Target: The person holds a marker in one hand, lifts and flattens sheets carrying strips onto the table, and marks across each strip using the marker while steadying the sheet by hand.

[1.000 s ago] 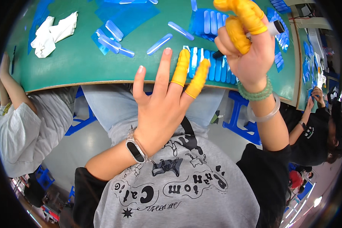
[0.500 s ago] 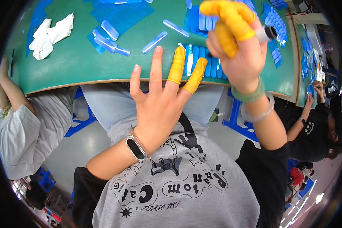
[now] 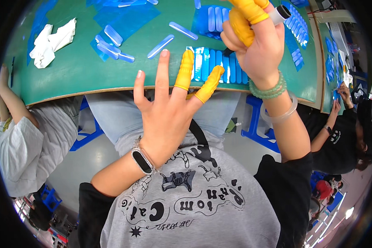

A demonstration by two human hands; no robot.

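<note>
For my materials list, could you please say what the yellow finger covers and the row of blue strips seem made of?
Wrinkled yellow finger covers: probably rubber or latex, satiny, judging by folds and rolled rims. Row of glossy blue strips: likely plastic, with bright reflections; type unclear.

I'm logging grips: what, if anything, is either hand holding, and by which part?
The right hand holds a white marker by its barrel; whether the left hand grips anything cannot be told.

Bright, even light covers the smooth green tabletop (image 3: 95,76), with soft shadows. White glare streaks the row of glossy, elongated blue strips (image 3: 212,62). A glowing white lamp (image 3: 349,213) flares at lower right. Fisheye distortion bends straight edges; the blurry periphery fades to black.
</note>
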